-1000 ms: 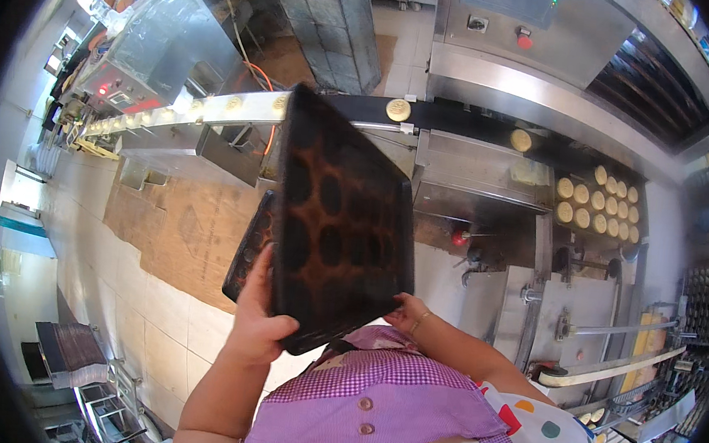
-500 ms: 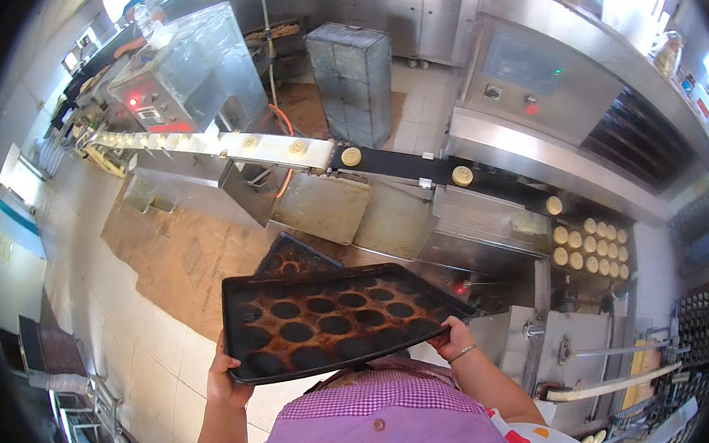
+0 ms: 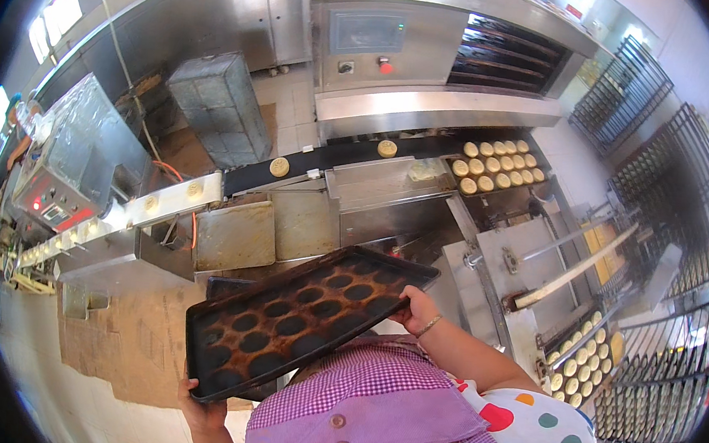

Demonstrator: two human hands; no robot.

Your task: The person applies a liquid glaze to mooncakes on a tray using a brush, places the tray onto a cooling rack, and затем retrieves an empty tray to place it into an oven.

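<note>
Workroom with pale floor (image 3: pixel 88 425) and steel machinery. Nearest, bottom centre: one person in a purple apron (image 3: pixel 306 418) over a dotted white top. Left hand (image 3: pixel 204 412), lower left: fingers closed on one corner of a dark baking tray (image 3: pixel 276 324), thumb over the rim. Right hand (image 3: pixel 418 311), with bracelet, right of centre: fingers closed on the near right edge. Tray at centre of frame, tilted, left end lower, surface marked with rows of round black patches. Just behind it, mostly covered: second dark tray (image 3: pixel 226 287); support not visible. Left: brown floor sheet (image 3: pixel 124 345). Lower right: round pale cakes (image 3: pixel 582 356) in rows, near slatted racks (image 3: pixel 659 366). Farther, right of centre: more cakes (image 3: pixel 492 164) in rows, beside a black belt (image 3: pixel 339 156) carrying two singly. Upper left: boxy machine (image 3: pixel 81 150), red-lit. Top centre: control panel (image 3: pixel 369 35).
</note>
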